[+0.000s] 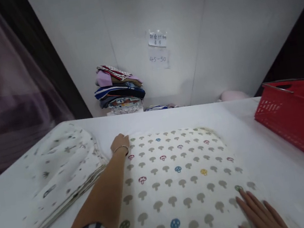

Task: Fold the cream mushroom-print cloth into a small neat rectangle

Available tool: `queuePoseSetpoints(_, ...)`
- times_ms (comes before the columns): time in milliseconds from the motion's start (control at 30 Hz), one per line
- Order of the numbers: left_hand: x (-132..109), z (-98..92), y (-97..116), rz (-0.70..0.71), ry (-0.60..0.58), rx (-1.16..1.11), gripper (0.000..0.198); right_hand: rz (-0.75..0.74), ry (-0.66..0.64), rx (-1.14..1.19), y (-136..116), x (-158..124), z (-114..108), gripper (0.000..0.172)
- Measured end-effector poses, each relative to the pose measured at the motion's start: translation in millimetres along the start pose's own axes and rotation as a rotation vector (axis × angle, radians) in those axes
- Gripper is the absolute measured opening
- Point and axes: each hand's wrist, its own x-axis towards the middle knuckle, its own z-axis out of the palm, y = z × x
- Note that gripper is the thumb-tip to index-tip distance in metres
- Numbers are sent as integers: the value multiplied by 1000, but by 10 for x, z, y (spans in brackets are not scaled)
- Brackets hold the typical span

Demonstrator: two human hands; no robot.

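A cream cloth printed with grey and coloured mushrooms (174,168) lies spread over the white table in front of me. At its far left corner is my left hand (120,143), with a bracelet on the wrist; its fingers are curled closed at the cloth's edge, and the fingertips are mostly hidden. My right hand (259,210) rests flat on the near right side of the cloth, fingers stretched out. Left of my forearm lies a folded white cloth with a small leaf-like print (62,161), its layers showing along the right edge.
A red plastic basket (296,123) with a metal handle stands at the right. Beyond the white table (237,131) rises a stack of folded clothes (119,88) against the pale wall. Paper notes (159,50) hang there. A pinkish curtain (3,94) covers the left side.
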Motion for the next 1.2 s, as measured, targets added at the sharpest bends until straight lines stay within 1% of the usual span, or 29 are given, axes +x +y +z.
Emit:
queuePoseSetpoints(100, -46, -68, 35, 24, 8, 2, 47, -17, -94, 15, 14, -29, -70, 79)
queuePoseSetpoints(167, -132, -125, 44, 81, 32, 0, 51, -30, -137, 41, 29, -21, -146, 75)
queuePoseSetpoints(233, -244, -147, 36, 231, 61, 30, 54, -36, -188, 70, 40, 79, -260, 70)
queuePoseSetpoints(267, -302, -138, 27, 324, 66, 63, 55, -30, -215, 83, 41, 182, -323, 68)
queuePoseSetpoints(333, -399, -81, 5, 481, 47, 154, 57, -1, -249, 108, 39, 507, -429, 66)
queuePoseSetpoints(367, -433, -40, -5, 520, 24, 196, 60, 2, -273, 124, 38, 726, -455, 65)
queuePoseSetpoints(433, -465, 47, -20, 517, -38, 243, 66, 5, -285, 150, 49, 1236, -425, 64)
queuePoseSetpoints(467, -466, 85, -26, 499, -69, 253, 69, 16, -280, 158, 67, 1507, -367, 64)
queuePoseSetpoints(533, -447, 140, -36, 467, -118, 261, 73, 21, -271, 166, 137, 2018, -183, 64)
queuePoseSetpoints(600, -423, 167, -46, 453, -135, 268, 75, 14, -275, 147, 253, 2425, 44, 63)
queuePoseSetpoints(633, -415, 172, -51, 454, -133, 273, 75, 65, -278, 134, 324, 2574, 155, 62)
queuePoseSetpoints(667, -411, 174, -55, 456, -126, 277, 75, 149, -302, 133, 400, 2686, 255, 60)
queuePoseSetpoints(733, -411, 173, -59, 456, -115, 282, 75, 273, -327, 175, 551, 2812, 404, 59)
queuePoseSetpoints(800, -414, 174, -60, 451, -112, 287, 74, 329, -319, 269, 688, 2857, 473, 57)
queuePoseSetpoints(900, -415, 181, -55, 449, -112, 288, 74, 407, -269, 368, 869, 2894, 452, 51)
queuePoseSetpoints(967, -413, 183, -49, 447, -108, 290, 74, 471, -245, 362, 977, 2941, 401, 48)
queuePoseSetpoints(1067, -412, 175, -38, 443, -105, 289, 73, 486, -237, 336, 1086, 3035, 338, 40)
queuePoseSetpoints(1133, -414, 166, -33, 439, -105, 289, 73, 452, -241, 335, 1098, 3092, 315, 36)
queuePoseSetpoints(1200, -414, 160, -34, 440, -106, 290, 73, 397, -244, 336, 1059, 3127, 294, 30)
